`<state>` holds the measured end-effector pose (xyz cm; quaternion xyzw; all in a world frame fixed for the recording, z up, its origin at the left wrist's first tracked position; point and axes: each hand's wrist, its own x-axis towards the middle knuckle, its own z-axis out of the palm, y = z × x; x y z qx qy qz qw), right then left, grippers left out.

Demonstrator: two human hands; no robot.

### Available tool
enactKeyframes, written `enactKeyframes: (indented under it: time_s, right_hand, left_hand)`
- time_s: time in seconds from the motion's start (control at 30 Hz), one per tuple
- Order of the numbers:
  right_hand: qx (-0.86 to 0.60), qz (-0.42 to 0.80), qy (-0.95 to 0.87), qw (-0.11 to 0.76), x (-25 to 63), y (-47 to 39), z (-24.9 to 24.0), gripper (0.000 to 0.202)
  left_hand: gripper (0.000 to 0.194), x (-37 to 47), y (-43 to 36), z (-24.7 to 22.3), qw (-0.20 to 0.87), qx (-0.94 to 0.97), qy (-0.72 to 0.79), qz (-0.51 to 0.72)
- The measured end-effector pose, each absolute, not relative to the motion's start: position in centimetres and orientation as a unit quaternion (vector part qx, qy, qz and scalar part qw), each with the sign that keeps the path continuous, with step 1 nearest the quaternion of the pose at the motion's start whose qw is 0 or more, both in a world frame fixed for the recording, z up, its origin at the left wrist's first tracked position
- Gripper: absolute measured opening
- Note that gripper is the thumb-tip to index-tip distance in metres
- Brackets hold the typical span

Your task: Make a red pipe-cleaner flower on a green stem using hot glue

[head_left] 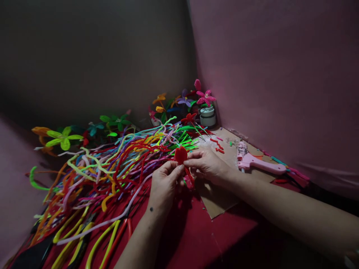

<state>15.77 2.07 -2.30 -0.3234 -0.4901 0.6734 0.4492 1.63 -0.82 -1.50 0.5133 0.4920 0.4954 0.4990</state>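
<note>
A fuzzy red pipe-cleaner petal (181, 154) stands upright between my two hands, its red stem end hanging below. My left hand (165, 183) pinches it from the left, thumb and fingers closed at its base. From the right, my right hand (206, 164) grips the same base with thumb and forefinger. Just behind and left of the hands lies a large tangled heap of multicoloured pipe cleaners (134, 153). A finished-looking red flower (189, 118) on a stem rests beyond them.
On the cardboard (218, 203) at right lies a pink glue gun (256, 163), with short red pieces (218, 145) nearby. Yellow-handled pliers (73, 239) are at front left. Pipe-cleaner flowers (64, 138) and a pale lidded jar (208, 116) stand along the wall.
</note>
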Motion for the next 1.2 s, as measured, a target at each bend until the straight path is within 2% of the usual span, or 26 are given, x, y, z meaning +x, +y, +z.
enactKeyframes:
  time_s: [0.37, 0.5, 0.7, 0.83, 0.9, 1.03, 1.2]
  right_hand:
    - [-0.304, 0.721, -0.484, 0.392, 16.3, 1.9, -1.0, 0.008]
    - [-0.292, 0.736, -0.469, 0.391, 16.2, 2.0, -0.9, 0.014]
    - [-0.294, 0.725, -0.474, 0.403, 16.2, 2.4, -1.2, 0.011]
    - [-0.338, 0.667, -0.515, 0.419, 16.1, 2.5, -0.6, 0.003]
    - [-0.367, 0.608, -0.565, 0.420, 15.9, 2.5, 0.0, 0.007]
    - [-0.393, 0.513, -0.653, 0.395, 15.3, 2.9, 1.2, 0.014]
    - [-0.394, 0.497, -0.664, 0.396, 15.0, 3.4, 1.5, 0.013]
  left_hand:
    - [0.019, 1.2, -0.6, -1.5, 0.466, 0.518, 0.465, 0.546]
    - [0.018, 1.2, -0.7, -1.5, 0.473, 0.518, 0.454, 0.549]
    - [0.015, 1.2, -1.0, -1.4, 0.466, 0.531, 0.462, 0.537]
    - [0.020, 0.8, -0.8, -1.1, 0.486, 0.514, 0.446, 0.548]
    - [0.022, 0.5, -0.5, -0.4, 0.478, 0.497, 0.438, 0.576]
    - [0.022, -0.2, -0.3, 2.4, 0.425, 0.498, 0.444, 0.612]
    - [0.019, -0.1, -0.5, 5.3, 0.338, 0.585, 0.492, 0.549]
